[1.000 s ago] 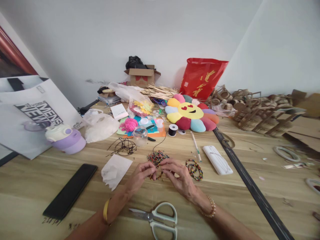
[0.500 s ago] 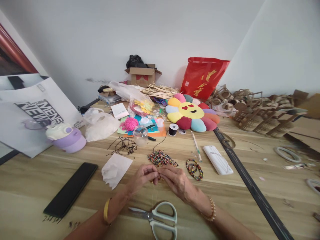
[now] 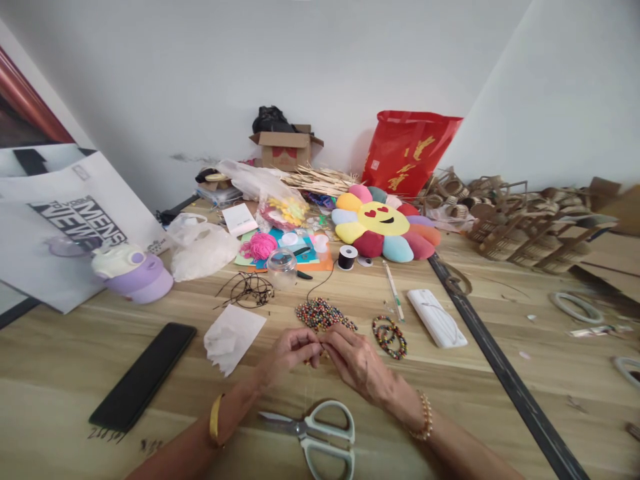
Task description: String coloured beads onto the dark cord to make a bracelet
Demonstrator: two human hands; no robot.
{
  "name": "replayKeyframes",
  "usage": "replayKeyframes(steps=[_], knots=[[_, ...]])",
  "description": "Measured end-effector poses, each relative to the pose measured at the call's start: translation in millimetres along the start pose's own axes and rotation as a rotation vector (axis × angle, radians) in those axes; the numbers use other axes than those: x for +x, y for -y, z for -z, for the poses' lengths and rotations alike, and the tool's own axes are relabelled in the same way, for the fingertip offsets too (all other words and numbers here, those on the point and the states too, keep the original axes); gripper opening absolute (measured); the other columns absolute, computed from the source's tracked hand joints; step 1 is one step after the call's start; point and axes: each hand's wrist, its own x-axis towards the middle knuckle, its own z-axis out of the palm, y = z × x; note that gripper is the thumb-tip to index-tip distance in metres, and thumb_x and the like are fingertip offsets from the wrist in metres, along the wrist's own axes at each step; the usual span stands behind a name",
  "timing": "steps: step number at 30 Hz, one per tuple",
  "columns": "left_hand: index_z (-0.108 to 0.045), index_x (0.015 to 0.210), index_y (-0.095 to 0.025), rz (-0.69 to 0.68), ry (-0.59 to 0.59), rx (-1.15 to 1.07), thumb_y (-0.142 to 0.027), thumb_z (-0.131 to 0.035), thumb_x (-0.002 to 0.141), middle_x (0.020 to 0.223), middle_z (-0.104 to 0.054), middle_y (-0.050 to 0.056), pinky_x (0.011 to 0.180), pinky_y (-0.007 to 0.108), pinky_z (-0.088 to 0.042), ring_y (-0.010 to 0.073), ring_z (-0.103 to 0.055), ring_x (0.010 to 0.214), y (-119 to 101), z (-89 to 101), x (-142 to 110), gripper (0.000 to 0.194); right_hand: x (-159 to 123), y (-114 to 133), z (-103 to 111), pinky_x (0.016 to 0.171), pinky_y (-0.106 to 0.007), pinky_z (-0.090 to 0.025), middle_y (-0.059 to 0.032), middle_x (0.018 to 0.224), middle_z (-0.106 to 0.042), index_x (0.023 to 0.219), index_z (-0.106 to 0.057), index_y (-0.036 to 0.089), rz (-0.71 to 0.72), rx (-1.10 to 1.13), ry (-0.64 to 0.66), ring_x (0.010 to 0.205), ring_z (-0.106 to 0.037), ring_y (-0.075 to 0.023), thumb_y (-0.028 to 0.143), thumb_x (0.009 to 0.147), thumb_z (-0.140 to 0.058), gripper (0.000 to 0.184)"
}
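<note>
My left hand [image 3: 295, 350] and my right hand [image 3: 353, 357] meet fingertip to fingertip just in front of a heap of small multicoloured beads [image 3: 320, 313]. Both are closed in a pinch; what sits between the fingertips is too small to make out. A few beads show under the fingers, and a faint clear thread seems to hang below them. To the right of my right hand lie finished-looking bead bracelets [image 3: 390, 338]. Scissors with pale handles [image 3: 305, 428] rest partly spread on the table, nearer to me than the hands.
Left of the hands are crumpled white paper [image 3: 235, 337] and a black flat case [image 3: 144, 377]. Behind the beads stand a black cord spool [image 3: 347, 257], a clear round jar [image 3: 282, 268] and tangled black cords [image 3: 246, 289]. A white power bank [image 3: 437, 318] and flower cushion [image 3: 384, 227] lie right.
Both hands stay together, with only slight shifts of the fingers; the right fingers are bent a little more. The whole view has moved very slightly.
</note>
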Motion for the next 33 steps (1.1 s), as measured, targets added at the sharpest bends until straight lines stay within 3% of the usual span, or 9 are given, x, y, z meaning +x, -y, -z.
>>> replayKeyframes(steps=[8,12,17,21,29,33], knots=[[-0.063,0.07,-0.014,0.001,0.022,-0.016,-0.048,-0.067,0.078,0.064,-0.063,0.002,0.065,0.027,-0.043,0.0144,-0.055,0.062,0,0.7,2,0.036,2,0,-4,0.066,-0.027,-0.047,-0.0053,0.081,-0.063,0.089,-0.061,0.019,-0.095,0.22,-0.126,0.073,-0.059,-0.0164,0.017,0.096,-0.045,0.017],[-0.064,0.074,-0.014,-0.011,-0.004,-0.007,-0.049,-0.067,0.078,0.063,-0.062,0.001,0.064,0.026,-0.043,0.0142,-0.055,0.062,2,0.3,3,0.035,4,-2,-7,0.059,-0.024,-0.043,-0.0024,0.071,-0.061,0.079,-0.061,0.019,-0.228,0.293,-0.178,0.064,-0.056,-0.0145,0.019,0.091,-0.051,0.016],[-0.065,0.078,-0.014,0.005,-0.074,0.014,-0.043,-0.067,0.078,0.065,-0.062,0.001,0.064,0.025,-0.043,0.014,-0.056,0.063,2,-2.2,1,0.029,7,-4,-8,0.048,-0.02,-0.033,0.0029,0.058,-0.05,0.071,-0.057,0.017,-0.443,0.454,-0.153,0.053,-0.043,-0.0099,0.025,0.085,-0.056,0.017],[-0.064,0.075,-0.013,-0.016,-0.105,0.066,-0.04,-0.066,0.078,0.063,-0.059,0.0,0.059,0.024,-0.041,0.0128,-0.053,0.059,3,-3.2,1,0.027,7,-7,-9,0.048,-0.02,-0.03,0.0038,0.057,-0.047,0.072,-0.057,0.015,-0.529,0.585,-0.094,0.051,-0.039,-0.0087,0.032,0.084,-0.058,0.021],[-0.063,0.073,-0.014,-0.121,-0.157,0.309,-0.034,-0.054,0.085,0.062,-0.056,0.0,0.061,0.025,-0.039,0.0131,-0.051,0.06,3,-6.9,-3,0.026,9,-16,-5,0.05,-0.022,-0.036,0.0026,0.056,-0.053,0.072,-0.061,0.016,-0.594,0.843,-0.075,0.051,-0.045,-0.0098,0.052,0.077,-0.067,0.036],[-0.062,0.074,-0.014,-0.077,-0.195,0.269,-0.035,-0.055,0.082,0.062,-0.054,-0.001,0.057,0.024,-0.038,0.0127,-0.049,0.058,0,-4.6,-3,0.023,11,-20,-2,0.051,-0.022,-0.042,0.003,0.056,-0.054,0.072,-0.061,0.016,-0.63,0.881,-0.099,0.05,-0.048,-0.0098,0.054,0.075,-0.07,0.039]])
